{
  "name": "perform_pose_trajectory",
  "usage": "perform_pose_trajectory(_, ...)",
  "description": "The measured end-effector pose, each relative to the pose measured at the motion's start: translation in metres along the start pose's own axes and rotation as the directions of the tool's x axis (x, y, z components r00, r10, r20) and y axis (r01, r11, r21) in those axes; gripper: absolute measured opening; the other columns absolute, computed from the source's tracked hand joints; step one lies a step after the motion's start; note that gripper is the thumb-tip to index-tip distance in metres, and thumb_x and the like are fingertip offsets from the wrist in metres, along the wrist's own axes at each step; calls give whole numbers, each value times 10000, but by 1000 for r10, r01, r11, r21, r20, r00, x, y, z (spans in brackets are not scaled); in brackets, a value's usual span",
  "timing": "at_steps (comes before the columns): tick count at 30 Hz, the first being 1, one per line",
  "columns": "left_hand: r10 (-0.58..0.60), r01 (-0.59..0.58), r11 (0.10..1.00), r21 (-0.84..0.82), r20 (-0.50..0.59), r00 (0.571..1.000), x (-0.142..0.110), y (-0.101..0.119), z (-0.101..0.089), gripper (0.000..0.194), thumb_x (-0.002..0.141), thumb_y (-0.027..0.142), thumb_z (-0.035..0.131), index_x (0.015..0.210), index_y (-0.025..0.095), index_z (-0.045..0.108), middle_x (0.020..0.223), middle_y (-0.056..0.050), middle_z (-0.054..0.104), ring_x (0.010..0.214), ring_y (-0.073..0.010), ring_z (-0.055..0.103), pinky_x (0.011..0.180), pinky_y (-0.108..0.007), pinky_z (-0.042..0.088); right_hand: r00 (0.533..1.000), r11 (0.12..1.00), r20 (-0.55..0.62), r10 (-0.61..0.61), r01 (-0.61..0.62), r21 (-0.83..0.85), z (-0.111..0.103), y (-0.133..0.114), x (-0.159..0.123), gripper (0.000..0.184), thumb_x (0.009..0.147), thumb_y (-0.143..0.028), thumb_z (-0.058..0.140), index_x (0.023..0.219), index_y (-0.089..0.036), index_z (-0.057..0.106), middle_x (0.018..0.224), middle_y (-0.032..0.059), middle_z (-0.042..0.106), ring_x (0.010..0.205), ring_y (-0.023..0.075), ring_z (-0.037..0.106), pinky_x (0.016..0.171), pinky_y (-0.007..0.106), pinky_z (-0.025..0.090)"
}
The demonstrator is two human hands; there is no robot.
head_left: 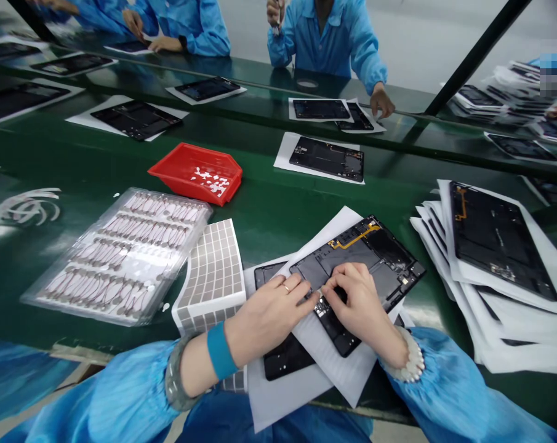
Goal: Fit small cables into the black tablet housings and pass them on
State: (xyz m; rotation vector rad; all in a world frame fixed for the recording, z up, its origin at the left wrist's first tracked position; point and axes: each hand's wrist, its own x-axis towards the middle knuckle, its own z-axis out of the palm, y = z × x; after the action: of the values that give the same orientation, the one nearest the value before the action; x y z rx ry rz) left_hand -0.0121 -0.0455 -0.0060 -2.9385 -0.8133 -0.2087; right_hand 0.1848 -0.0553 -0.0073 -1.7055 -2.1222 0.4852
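A black tablet housing [343, 243] with an orange flex cable lies tilted on white sheets in front of me, on top of another dark housing [290, 360]. My left hand [271, 311] rests over its near-left edge, thumb and fingertips drawn close together. Beside it, my right hand [359, 301] bends over the housing with thumb and index finger pinched. Both sets of fingertips meet near a small circuit board [323, 309]. Whatever they grip is hidden or too small to name. A sheet of grey square stickers [216, 258] lies left of my left hand.
A clear tray [142, 246] of small wired discs and a red bin [181, 166] with white bits stand left. Housings interleaved with paper are stacked right [504, 246]. Another housing [327, 157] lies ahead. Co-workers in blue sleeves sit across the green bench [241, 135].
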Motion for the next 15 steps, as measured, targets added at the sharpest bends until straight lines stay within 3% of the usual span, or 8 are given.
perform_pose_trajectory(8,81,-82,996,17,66,995,10,-5,-10,278,893,137,485,1169,129,515,1025,-76,577,930,-226,518,756,-349,397,997,984,-78,-10,24,175,-21,24,2,171,923,-294,458,902,-199,599,963,76,557,899,193,570,796,329,482)
perform_pose_trajectory(12,111,-108,992,-71,42,993,21,-13,-11,139,910,278,547,1013,186,554,998,-43,579,951,-225,512,784,-359,381,997,993,-55,-49,55,108,-15,27,0,156,926,-276,451,901,-197,583,950,74,558,948,210,543,859,363,449)
perform_pose_trajectory(15,128,-126,987,-101,12,992,24,-15,-8,157,886,323,599,971,199,556,1030,-27,585,971,-216,509,787,-355,369,997,994,-50,-57,61,87,-11,28,0,154,927,-266,442,883,-200,574,943,73,564,935,213,540,842,363,449)
